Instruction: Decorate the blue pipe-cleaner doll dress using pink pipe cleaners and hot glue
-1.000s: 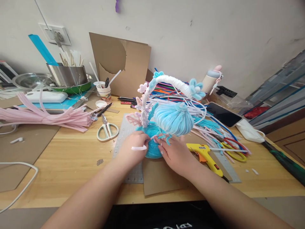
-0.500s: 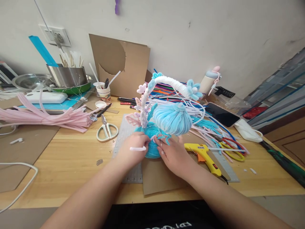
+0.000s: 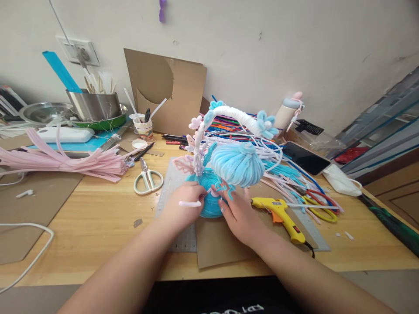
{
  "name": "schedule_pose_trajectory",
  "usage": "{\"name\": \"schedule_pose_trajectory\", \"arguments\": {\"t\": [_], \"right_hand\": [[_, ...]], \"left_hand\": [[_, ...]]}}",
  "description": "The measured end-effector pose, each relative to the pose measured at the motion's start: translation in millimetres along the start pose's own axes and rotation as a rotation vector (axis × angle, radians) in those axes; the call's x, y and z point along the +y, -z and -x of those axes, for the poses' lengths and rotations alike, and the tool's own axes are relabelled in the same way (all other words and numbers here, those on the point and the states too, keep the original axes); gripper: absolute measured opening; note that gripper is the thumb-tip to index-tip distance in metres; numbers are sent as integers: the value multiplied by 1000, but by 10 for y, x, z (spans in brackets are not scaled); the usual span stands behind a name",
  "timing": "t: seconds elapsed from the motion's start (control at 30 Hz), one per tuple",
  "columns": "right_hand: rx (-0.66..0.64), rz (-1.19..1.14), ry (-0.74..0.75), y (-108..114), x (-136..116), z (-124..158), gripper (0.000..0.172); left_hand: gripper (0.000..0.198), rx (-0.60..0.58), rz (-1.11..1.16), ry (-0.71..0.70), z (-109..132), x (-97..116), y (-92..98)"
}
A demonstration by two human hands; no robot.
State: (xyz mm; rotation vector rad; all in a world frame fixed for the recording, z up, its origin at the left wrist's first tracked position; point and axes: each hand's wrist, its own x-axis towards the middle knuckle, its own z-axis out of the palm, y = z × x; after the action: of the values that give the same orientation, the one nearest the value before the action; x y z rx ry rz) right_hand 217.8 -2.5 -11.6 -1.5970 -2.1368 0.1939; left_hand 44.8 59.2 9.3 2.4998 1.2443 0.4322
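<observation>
Bench (image 3: 94, 226): steel pot (image 3: 94, 105) sat in green dish (image 3: 104, 125); paper cup (image 3: 144, 129) stood before cardboard sheet (image 3: 188, 96); dark-screened phone (image 3: 304, 158) lay near bottle (image 3: 285, 114).

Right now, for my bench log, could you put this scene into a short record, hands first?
Left hand: at the blue base, grip hidden; a pale strip shows over the hand
Right hand: at the base's other side, grip partly hidden
Decoration: white arch with flowers; light-blue ribbed piece
Tools: yellow glue gun, right of the right hand; scissors, beyond the left hand
Materials: pink bundle, far left
</observation>
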Motion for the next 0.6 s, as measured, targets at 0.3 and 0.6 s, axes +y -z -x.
{"name": "schedule_pose_trajectory", "arguments": {"t": [0.3, 0.6], "right_hand": [[-54, 144, 89, 41, -64, -25, 38], [-134, 137, 59, -7, -47, -26, 43]], "left_hand": [[25, -37, 11, 2, -13, 11, 9], [20, -15, 116, -53, -3, 15, -13]]}}
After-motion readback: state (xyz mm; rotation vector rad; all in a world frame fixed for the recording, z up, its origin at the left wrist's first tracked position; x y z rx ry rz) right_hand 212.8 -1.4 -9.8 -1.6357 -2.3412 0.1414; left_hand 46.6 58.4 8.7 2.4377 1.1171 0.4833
